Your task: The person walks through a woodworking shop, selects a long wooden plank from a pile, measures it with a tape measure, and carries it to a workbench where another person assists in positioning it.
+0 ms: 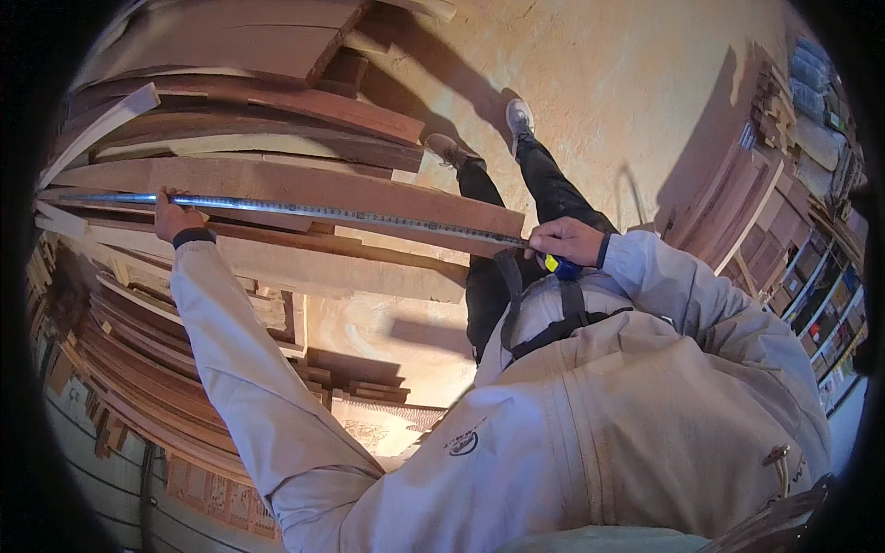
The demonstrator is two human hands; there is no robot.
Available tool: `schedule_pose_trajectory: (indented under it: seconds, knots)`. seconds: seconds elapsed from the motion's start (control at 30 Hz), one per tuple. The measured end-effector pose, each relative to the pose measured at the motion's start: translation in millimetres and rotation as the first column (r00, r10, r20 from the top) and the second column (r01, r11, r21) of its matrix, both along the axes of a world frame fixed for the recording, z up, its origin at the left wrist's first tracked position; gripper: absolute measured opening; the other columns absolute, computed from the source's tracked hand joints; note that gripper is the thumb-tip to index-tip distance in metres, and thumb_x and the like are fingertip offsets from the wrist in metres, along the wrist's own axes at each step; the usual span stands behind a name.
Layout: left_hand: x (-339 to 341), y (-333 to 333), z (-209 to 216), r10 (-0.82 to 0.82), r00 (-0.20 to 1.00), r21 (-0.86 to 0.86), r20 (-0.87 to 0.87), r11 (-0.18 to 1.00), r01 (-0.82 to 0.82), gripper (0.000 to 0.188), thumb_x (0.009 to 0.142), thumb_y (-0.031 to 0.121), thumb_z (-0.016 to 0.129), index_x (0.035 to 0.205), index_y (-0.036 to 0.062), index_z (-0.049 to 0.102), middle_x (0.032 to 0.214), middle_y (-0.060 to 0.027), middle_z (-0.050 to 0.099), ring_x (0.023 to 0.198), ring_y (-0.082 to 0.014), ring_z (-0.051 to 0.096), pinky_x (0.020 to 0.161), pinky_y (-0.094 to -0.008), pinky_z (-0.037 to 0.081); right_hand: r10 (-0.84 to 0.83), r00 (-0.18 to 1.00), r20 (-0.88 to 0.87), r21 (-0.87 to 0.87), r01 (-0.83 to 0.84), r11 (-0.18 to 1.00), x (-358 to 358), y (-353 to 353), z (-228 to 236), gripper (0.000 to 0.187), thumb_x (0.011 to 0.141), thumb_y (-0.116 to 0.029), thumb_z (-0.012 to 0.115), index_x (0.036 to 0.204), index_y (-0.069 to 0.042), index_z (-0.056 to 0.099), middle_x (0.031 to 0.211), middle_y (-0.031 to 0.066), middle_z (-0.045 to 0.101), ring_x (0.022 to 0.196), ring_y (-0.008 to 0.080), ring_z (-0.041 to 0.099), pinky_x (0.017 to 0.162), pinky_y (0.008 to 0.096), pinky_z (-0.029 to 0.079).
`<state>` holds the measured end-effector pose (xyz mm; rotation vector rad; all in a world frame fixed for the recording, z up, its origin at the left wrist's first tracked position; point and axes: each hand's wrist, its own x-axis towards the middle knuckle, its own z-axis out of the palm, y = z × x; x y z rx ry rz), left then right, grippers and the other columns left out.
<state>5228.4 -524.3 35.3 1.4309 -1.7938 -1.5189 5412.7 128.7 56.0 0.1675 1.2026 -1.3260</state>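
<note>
My right hand (570, 241) is closed round the blue and yellow case of a tape measure (562, 268), close to my waist. From the case, the metal tape blade (369, 218) runs out to the left along a long reddish-brown plank (359, 189). My left hand (177, 217), arm stretched out, pinches the blade partway along, near the plank's far left part. Beyond that hand the blade continues to the left, shining bluish; its tip is too small to make out. The case sits just off the plank's right end.
Stacked boards (230, 37) lie behind the plank, and a pale board (350, 267) lies on its near side. More reddish boards (157, 359) are piled at lower left. Another timber stack (728, 207) stands at right, beside shelves (820, 295). My feet stand on a dusty floor (590, 83).
</note>
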Motion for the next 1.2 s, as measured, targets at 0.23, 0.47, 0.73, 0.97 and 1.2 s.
schedule_pose_trajectory:
  seconds: [0.23,0.47,0.73,0.97,1.2]
  knots:
    - [9,-2,-4,0.056,0.998,0.033,-0.033,0.998,-0.055,0.016,0.095,0.013,0.055,0.104,0.0062,0.066,0.086,-0.0045,0.065,0.074,-0.0167,0.059,0.066,-0.0336,0.044,0.029,1.0,-0.005,-0.001,-0.029,1.0,1,-3,-3,0.032,0.098,-0.029,0.053,0.097,-0.002,0.069,0.089,0.0031,0.068,0.083,0.009,0.061,0.078,0.0257,0.048]
    - [14,10,-2,-0.031,0.996,-0.045,0.087,0.998,0.035,0.02,0.095,0.015,0.053,0.109,0.0061,0.065,0.102,-0.0056,0.065,0.092,-0.0193,0.06,0.075,-0.0346,0.045,0.052,0.998,-0.033,0.071,-0.049,0.996,2,0,-7,0.029,0.097,-0.028,0.054,0.096,-0.003,0.07,0.09,0.0033,0.069,0.085,0.0095,0.061,0.081,0.0252,0.047]
    - [14,27,-3,0.023,0.998,0.034,0.066,0.999,-0.025,0.024,0.095,0.019,0.053,0.114,0.0072,0.064,0.111,-0.0062,0.064,0.108,-0.0201,0.054,0.092,-0.0417,0.039,0.019,1.0,-0.01,0.076,-0.019,0.997,5,3,-14,0.029,0.096,-0.028,0.055,0.096,-0.003,0.07,0.086,0.0028,0.068,0.082,0.0091,0.061,0.078,0.0253,0.048]
    - [29,-19,-9,-0.169,0.964,-0.196,0.207,0.958,0.21,0.026,0.097,0.018,0.051,0.115,0.005,0.064,0.111,-0.006,0.064,0.104,-0.0208,0.056,0.089,-0.039,0.043,0.251,0.952,-0.175,0.151,-0.226,0.962,10,49,-17,0.026,0.094,-0.03,0.059,0.097,-0.007,0.07,0.078,0.0019,0.065,0.074,0.0082,0.059,0.068,0.0259,0.048]
    - [14,-47,-19,-0.009,0.989,0.154,-0.148,0.988,0.032,0.016,0.099,0.012,0.048,0.1,0.0008,0.06,0.085,-0.006,0.058,0.074,-0.0182,0.055,0.066,-0.0327,0.048,0.221,0.963,-0.152,0.188,-0.191,0.964,23,93,-14,0.024,0.091,-0.027,0.06,0.092,-0.005,0.07,0.074,0.0016,0.065,0.071,0.0096,0.06,0.066,0.0261,0.048]
